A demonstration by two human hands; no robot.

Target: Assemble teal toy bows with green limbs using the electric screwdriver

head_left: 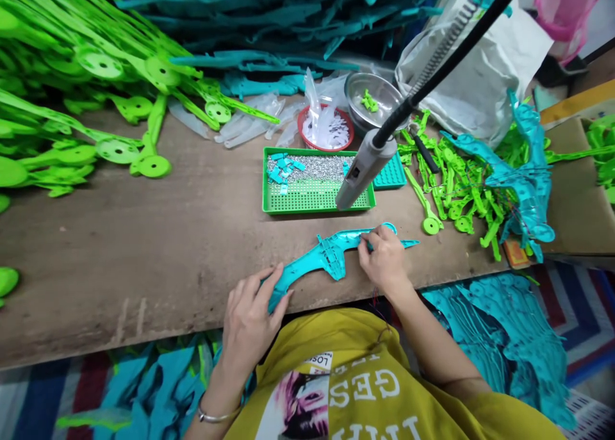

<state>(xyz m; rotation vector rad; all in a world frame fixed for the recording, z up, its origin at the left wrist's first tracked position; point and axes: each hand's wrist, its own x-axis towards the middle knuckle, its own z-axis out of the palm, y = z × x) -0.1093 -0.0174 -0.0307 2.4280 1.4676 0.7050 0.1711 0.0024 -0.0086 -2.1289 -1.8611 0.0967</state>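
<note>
A turquoise plastic shell piece (307, 260), long and curved with ribs inside, lies near the front edge of the table. My left hand (252, 315) grips its left end between thumb and fingers. Over its right part, my right hand (385, 255) has its fingertips pinched together at the shell; whatever they hold is hidden. Thin dark wires hang below the right wrist. Just beyond the shell stands a green tray (307, 203) with many small screws and several small turquoise parts. An electric screwdriver (362, 171) hangs over the tray's right side.
Bright green plastic parts (154, 107) pile up at left, more green pieces (451, 190) at right beside turquoise shells (523, 164). Behind the tray are a red basket (304, 132) of white bits and a metal bowl (353, 104). A cardboard box (569, 190) stands far right.
</note>
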